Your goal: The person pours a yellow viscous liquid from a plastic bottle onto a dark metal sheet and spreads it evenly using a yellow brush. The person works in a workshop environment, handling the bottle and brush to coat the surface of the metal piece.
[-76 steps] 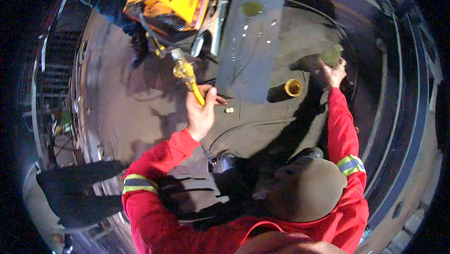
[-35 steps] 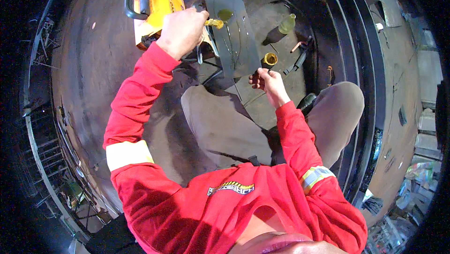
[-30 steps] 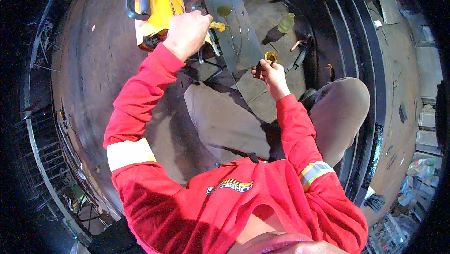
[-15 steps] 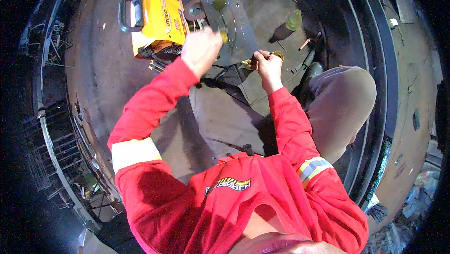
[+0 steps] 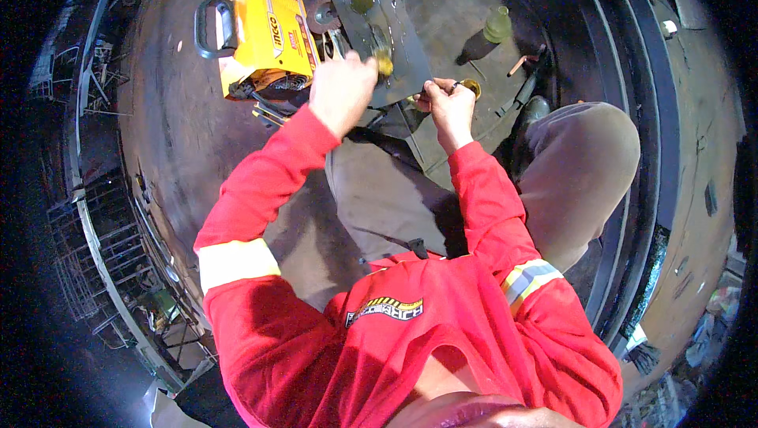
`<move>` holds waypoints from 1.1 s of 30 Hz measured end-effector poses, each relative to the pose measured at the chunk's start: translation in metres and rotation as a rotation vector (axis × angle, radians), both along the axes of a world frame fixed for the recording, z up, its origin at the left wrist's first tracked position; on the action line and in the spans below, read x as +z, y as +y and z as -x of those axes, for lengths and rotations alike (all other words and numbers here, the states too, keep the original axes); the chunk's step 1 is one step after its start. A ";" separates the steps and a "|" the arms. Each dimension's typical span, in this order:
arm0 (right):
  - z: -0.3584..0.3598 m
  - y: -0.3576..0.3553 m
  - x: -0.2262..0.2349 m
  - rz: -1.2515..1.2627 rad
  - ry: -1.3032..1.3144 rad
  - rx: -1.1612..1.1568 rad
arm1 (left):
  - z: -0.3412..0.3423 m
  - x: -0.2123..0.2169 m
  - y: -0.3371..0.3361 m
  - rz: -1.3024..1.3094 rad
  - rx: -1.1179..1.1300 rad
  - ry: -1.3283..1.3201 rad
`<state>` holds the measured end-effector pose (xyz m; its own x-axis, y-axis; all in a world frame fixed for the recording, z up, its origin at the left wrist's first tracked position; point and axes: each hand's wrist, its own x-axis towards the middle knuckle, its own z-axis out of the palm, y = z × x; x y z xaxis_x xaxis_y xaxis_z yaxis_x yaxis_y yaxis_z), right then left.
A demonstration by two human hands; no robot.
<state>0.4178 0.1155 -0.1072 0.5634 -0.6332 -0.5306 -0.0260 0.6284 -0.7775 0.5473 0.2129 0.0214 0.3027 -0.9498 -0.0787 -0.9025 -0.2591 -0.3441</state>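
My left hand (image 5: 343,92) is closed around a small yellowish pad or brush (image 5: 384,63); I cannot tell which. Its end rests over a flat dark sheet (image 5: 407,57) that lies tilted in front of me. A yellow-green wet puddle (image 5: 363,4) and shiny streaks show on the sheet's surface. At the sheet's lower right corner, my right hand (image 5: 450,108) pinches the edge between thumb and fingers. Just beyond those fingers is a small round yellow container (image 5: 472,88), partly hidden by the hand.
A yellow machine with a black handle (image 5: 268,33) stands left of the sheet, beside a grey disc (image 5: 325,16). To the right are a greenish bottle (image 5: 497,25), a copper-coloured bent piece (image 5: 523,64) and a dark cable. Long metal rails (image 5: 632,112) run along the right.
My left hand has shifted slightly right and down, carrying the yellowish piece a little farther over the sheet. My right hand keeps its pinch on the corner.
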 end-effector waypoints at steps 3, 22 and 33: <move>0.001 -0.001 0.005 0.002 0.054 -0.016 | 0.013 0.023 0.008 -0.045 0.057 0.140; 0.001 0.005 0.004 -0.050 -0.029 -0.092 | 0.019 0.022 0.010 -0.029 0.077 0.049; 0.001 0.003 0.007 -0.050 -0.025 -0.105 | 0.045 0.019 0.021 -0.083 0.137 0.025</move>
<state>0.4166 0.1182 -0.1006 0.5093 -0.6627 -0.5491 0.0611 0.6643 -0.7450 0.5022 0.2339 0.0401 0.4263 -0.8895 -0.1644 -0.8691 -0.3523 -0.3472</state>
